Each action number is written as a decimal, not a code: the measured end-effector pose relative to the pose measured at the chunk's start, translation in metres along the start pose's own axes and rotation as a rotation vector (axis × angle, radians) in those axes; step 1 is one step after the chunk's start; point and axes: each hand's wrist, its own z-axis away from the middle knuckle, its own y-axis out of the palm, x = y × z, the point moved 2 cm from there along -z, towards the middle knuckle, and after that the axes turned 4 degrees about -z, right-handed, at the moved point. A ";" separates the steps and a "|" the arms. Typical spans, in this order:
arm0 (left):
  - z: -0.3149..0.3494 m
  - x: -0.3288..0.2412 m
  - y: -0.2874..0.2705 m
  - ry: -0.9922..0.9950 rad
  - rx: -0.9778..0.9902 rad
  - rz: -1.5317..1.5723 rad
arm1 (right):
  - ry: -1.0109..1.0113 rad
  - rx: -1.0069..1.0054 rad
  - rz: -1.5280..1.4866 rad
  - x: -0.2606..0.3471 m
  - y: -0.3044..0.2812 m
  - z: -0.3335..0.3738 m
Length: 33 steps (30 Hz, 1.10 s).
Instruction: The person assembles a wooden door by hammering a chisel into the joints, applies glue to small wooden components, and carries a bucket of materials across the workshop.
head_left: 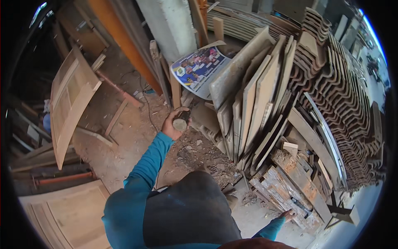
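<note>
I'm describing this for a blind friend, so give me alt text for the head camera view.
A person's left hand grips a small round-ended object, while the right hand is near a dark-handled tool on weathered wood. Beyond are leaning boards and stacked wavy tiles; a wooden panel stands tilted at left.

A round object (180, 124) is sitting in the left hand (170, 125), left of leaning boards (251, 97). Stacked tiles (331, 93) are standing right of the boards, while a poster (199, 70) is resting at their left
</note>
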 end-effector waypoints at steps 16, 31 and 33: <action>0.357 0.121 0.051 0.265 -0.499 -0.312 | -0.405 0.433 0.169 0.075 0.092 -0.070; 0.546 0.201 -0.119 -0.345 -1.197 -1.574 | -0.692 0.822 0.239 0.096 0.105 0.087; 0.570 0.233 -0.139 -0.532 -1.150 -1.497 | -0.726 0.862 0.265 0.097 0.105 0.117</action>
